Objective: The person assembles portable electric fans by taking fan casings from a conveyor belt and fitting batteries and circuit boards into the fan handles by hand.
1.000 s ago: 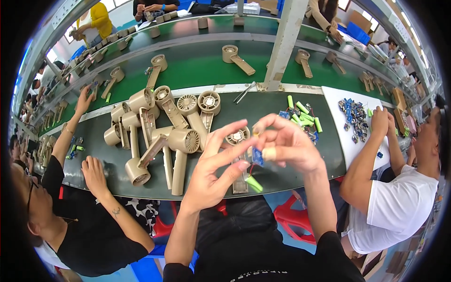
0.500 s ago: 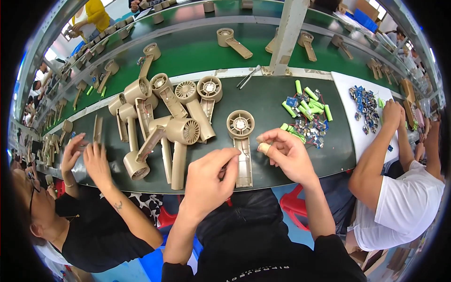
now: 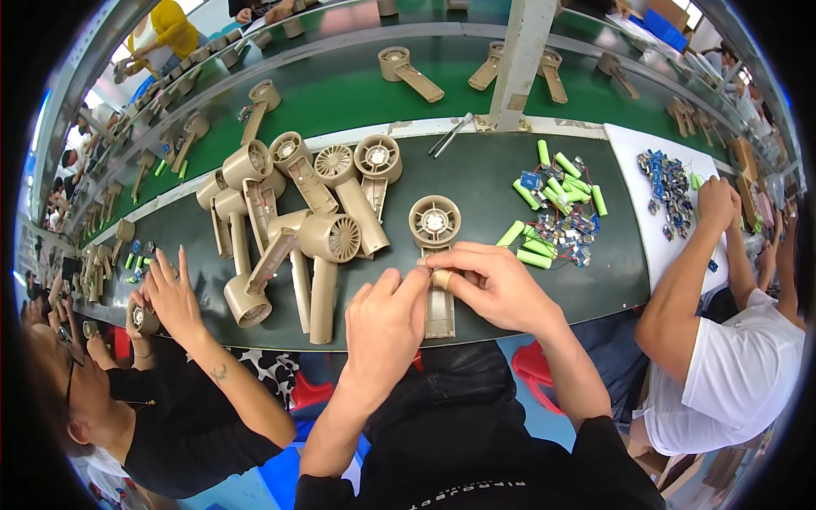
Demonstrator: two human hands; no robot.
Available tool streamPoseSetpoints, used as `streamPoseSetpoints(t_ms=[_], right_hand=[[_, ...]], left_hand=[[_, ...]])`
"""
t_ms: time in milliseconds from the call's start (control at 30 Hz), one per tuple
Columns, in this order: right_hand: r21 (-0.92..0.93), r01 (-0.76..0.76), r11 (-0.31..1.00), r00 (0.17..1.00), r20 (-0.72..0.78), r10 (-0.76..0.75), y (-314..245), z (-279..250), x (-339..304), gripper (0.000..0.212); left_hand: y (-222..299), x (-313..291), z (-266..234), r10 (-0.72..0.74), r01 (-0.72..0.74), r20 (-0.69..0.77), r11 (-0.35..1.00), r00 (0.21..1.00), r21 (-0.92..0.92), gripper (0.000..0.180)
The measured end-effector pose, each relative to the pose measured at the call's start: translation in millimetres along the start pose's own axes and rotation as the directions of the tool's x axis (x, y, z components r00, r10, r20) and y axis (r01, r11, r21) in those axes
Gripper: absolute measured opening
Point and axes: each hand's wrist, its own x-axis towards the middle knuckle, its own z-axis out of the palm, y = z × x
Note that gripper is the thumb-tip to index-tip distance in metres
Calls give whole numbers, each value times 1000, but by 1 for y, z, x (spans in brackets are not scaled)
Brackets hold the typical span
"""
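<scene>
A beige handheld fan (image 3: 434, 223) lies on the dark green bench in front of me, its round head away from me and its open handle toward me. Over the top of that handle, my left hand (image 3: 384, 316) and my right hand (image 3: 503, 287) meet with fingertips pinched together. The right thumb wears a tan wrap. Whatever sits between the fingertips is too small or hidden to name. Below the fingers, the handle's hollow lower end (image 3: 439, 323) shows.
Several beige fans (image 3: 332, 237) are heaped at left. Tweezers (image 3: 452, 136) lie at the back; green battery cells (image 3: 535, 246) with circuit boards lie at right. A metal post (image 3: 516, 76) rises behind the bench. Co-workers sit on both sides; fans lie on the green conveyor (image 3: 340, 89).
My right hand has moved left, bringing its fingertips against those of my left hand above the fan handle. The left co-worker's hands have shifted, and fans on the conveyor have moved left.
</scene>
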Motion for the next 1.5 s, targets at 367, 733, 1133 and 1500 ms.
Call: streamPoseSetpoints(t_ms=[367,733,1133,1500], right_hand=[[-175,230,957,941,-209,-264,17,24,3,12],[30,136,990,956,-267,-123,17,27,4,8],[121,89,989,978,-197,-64,19,22,6,7],[-92,171,981,951,-247,-189,17,25,7,7]], left_hand=[[-14,3,1,88,-91,-35,992,996,-84,25],[-19,-2,12,-49,36,-29,936,998,-349,45],[-26,-5,20,-99,83,-6,859,995,-506,46],[-33,-5,22,0,-24,-57,907,998,-422,45]])
